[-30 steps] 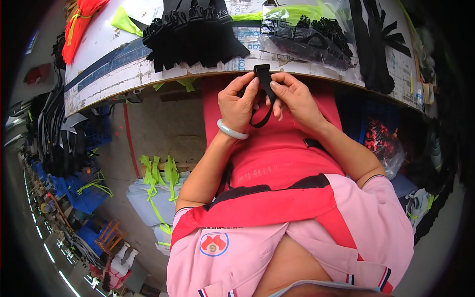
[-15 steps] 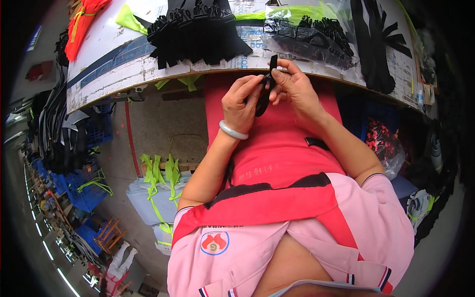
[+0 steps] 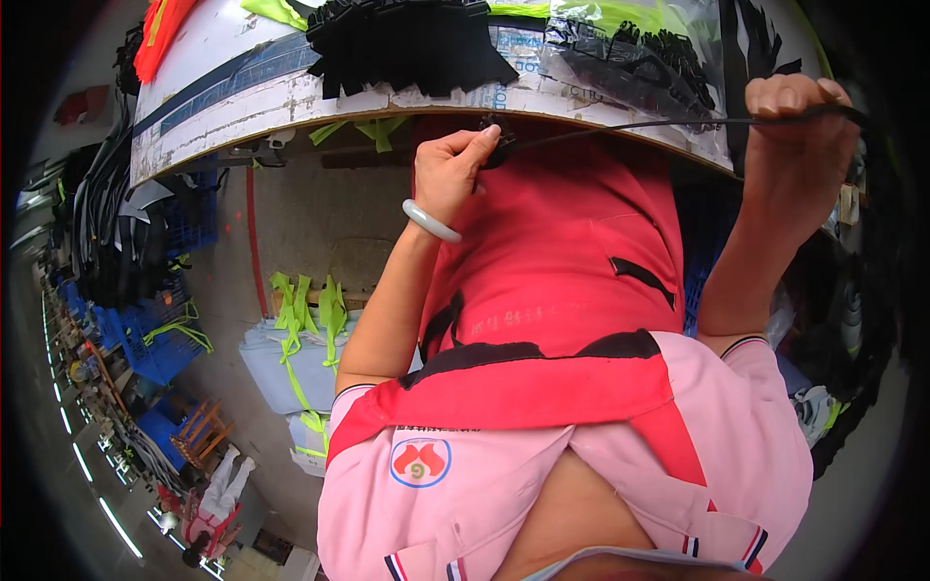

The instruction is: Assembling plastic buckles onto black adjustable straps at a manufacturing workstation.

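My left hand, with a pale bangle on the wrist, pinches a small black buckle just below the white table edge. A thin black strap runs taut from the buckle to my right hand, which grips its far end up at the right. A pile of black strap pieces lies on the table above my left hand. A clear bag of black parts sits on the table between my hands.
Neon green straps hang over a grey box on the floor at the left. Blue crates and dark strap bundles stand further left. An orange strap bundle lies at the table's left end. Dark bags sit at the right.
My hands were together at the table edge working the buckle. Now my right hand has pulled far right, drawing the strap out straight, while my left hand keeps the buckle.
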Demonstrator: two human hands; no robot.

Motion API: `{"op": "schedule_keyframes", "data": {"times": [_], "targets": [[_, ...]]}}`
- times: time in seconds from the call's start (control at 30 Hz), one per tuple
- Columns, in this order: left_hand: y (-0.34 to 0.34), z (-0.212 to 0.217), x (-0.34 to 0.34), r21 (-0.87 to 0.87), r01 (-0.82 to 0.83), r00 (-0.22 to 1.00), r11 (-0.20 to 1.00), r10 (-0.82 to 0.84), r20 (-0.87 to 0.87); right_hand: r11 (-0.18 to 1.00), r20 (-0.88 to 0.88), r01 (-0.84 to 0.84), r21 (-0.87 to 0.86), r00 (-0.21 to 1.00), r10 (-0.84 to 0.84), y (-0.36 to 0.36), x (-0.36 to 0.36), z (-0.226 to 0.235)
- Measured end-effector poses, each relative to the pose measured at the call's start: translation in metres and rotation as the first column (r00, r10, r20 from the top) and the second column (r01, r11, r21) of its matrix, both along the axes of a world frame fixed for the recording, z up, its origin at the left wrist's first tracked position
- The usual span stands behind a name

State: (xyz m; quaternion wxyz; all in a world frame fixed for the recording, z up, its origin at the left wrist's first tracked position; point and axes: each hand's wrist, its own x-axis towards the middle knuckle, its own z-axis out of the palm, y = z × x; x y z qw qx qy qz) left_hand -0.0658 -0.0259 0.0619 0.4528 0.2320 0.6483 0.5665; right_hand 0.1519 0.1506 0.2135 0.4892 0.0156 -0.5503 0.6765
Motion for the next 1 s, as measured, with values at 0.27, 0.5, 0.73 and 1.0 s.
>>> {"op": "schedule_keyframes", "data": {"times": [0.27,0.5,0.73,1.0], "targets": [[0.005,0.0,0.012,0.039,-0.089,0.99,0.995,0.084,0.113,0.927,0.756,-0.029,-0.374,0.57,0.322,-0.044,-0.041,-0.114],[0.004,-0.002,0.018,0.181,-0.13,0.991,0.975,0.132,0.001,0.836,0.708,-0.029,-0.548,0.516,0.483,-0.072,-0.057,-0.138],[-0.001,-0.001,0.019,0.296,-0.129,0.992,0.947,0.124,0.034,0.855,0.669,-0.047,-0.516,0.6,0.438,-0.065,-0.073,-0.135],[-0.038,0.02,-0.022,0.239,0.071,0.995,0.968,-0.087,0.054,0.704,0.635,-0.411,-0.579,0.315,0.705,-0.032,-0.109,-0.116]]}}
